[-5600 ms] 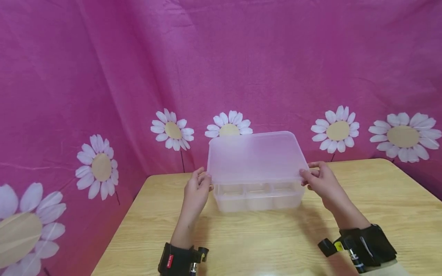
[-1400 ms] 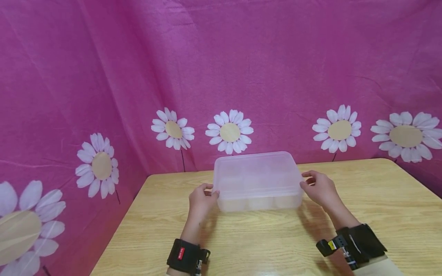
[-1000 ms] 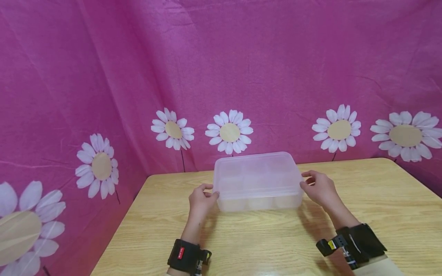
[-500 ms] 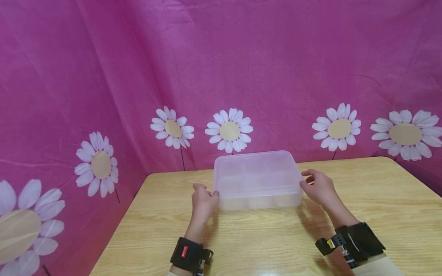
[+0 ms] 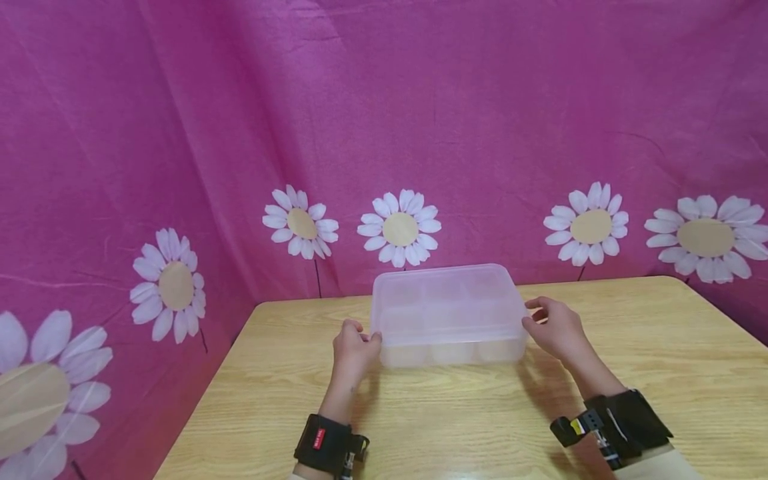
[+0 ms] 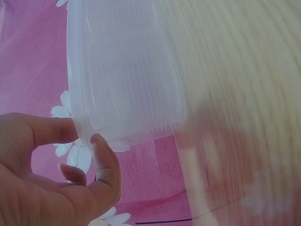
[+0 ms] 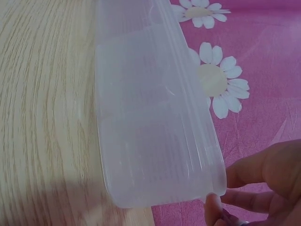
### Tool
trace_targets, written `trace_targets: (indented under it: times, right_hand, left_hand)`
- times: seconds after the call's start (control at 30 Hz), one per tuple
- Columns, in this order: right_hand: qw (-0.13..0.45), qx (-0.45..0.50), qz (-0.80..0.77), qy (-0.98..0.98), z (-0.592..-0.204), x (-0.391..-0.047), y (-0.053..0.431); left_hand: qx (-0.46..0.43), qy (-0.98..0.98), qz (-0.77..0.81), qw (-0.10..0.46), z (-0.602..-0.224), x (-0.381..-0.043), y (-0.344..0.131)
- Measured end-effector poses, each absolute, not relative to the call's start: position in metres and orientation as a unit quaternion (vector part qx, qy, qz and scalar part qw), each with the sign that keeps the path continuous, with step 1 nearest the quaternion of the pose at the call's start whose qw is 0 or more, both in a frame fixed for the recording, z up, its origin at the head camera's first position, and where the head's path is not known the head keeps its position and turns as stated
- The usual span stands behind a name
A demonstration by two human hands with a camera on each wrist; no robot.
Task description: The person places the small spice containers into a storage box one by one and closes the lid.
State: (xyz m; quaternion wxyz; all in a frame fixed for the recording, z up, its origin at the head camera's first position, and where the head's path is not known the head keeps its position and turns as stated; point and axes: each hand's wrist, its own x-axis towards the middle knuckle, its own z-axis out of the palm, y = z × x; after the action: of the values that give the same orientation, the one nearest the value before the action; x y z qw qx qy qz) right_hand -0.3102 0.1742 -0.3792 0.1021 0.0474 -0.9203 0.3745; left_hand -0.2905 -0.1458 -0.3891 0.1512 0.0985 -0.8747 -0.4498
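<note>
A translucent plastic box (image 5: 453,353) with several compartments stands on the table, its matching flat lid (image 5: 447,300) lying over the top. Compartment walls show faintly through the lid, and no contents can be made out. My left hand (image 5: 354,350) is at the near left corner, where thumb and index finger pinch the lid's rim in the left wrist view. On the right side, my right hand (image 5: 555,328) holds the rim between thumb and fingertips. In the right wrist view, a fingertip (image 7: 213,205) sits just under the lid's edge.
The wooden table (image 5: 432,420) extends in front of the box and to both sides. Behind and to the left hangs a magenta cloth (image 5: 468,133) printed with white daisies. Black straps with small cameras, such as the left wrist strap (image 5: 324,443), are on both wrists.
Earlier, both hands held the lid raised and tilted above the open box; it now lies on top. Over the last second my left fingers have shifted slightly, while the right hand has stayed put.
</note>
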Motion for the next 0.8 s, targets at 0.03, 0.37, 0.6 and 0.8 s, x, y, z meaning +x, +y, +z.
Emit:
trace_targets:
  times: [0.03, 0.37, 0.6, 0.8]
  right_hand:
    - [0.102, 0.048, 0.375, -0.920, -0.380, -0.311, 0.175]
    - [0.075, 0.040, 0.372, -0.924, -0.379, -0.312, 0.179]
    - [0.042, 0.051, 0.369, -0.927, -0.379, -0.310, 0.181]
    - [0.030, 0.059, 0.385, -0.921, -0.380, -0.309, 0.176]
  left_hand:
    - [0.098, -0.875, -0.449, 0.152, -0.389, -0.291, -0.146]
    - [0.092, -0.874, -0.450, 0.157, -0.390, -0.294, -0.148]
    - [0.087, -0.872, -0.449, 0.175, -0.392, -0.296, -0.150]
    - [0.099, -0.875, -0.439, 0.176, -0.393, -0.295, -0.159]
